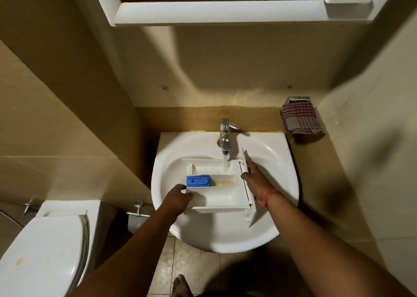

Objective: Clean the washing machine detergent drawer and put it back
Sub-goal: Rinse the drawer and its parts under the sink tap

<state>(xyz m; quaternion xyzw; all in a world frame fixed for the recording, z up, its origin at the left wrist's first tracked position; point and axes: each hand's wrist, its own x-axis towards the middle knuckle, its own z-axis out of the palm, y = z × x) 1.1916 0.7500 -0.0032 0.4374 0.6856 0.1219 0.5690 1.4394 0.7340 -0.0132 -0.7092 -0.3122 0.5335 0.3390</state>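
The white detergent drawer (222, 196) lies across the basin of the white sink (270, 161), with its front panel to the right. A blue insert (198, 181) sits in its left compartment. Water runs from the chrome tap (225, 136) into the drawer's far compartment. My left hand (178, 198) grips the drawer's left end, its fingers curled over the edge. My right hand (256, 179) holds the front panel at the right end, fingers wrapped round its top edge.
A toilet (45, 247) with its lid down stands at the lower left. A checked cloth (301, 118) hangs on a holder at the right of the counter. A white cabinet (225, 3) hangs overhead. A bare foot (180, 284) stands on the tiled floor.
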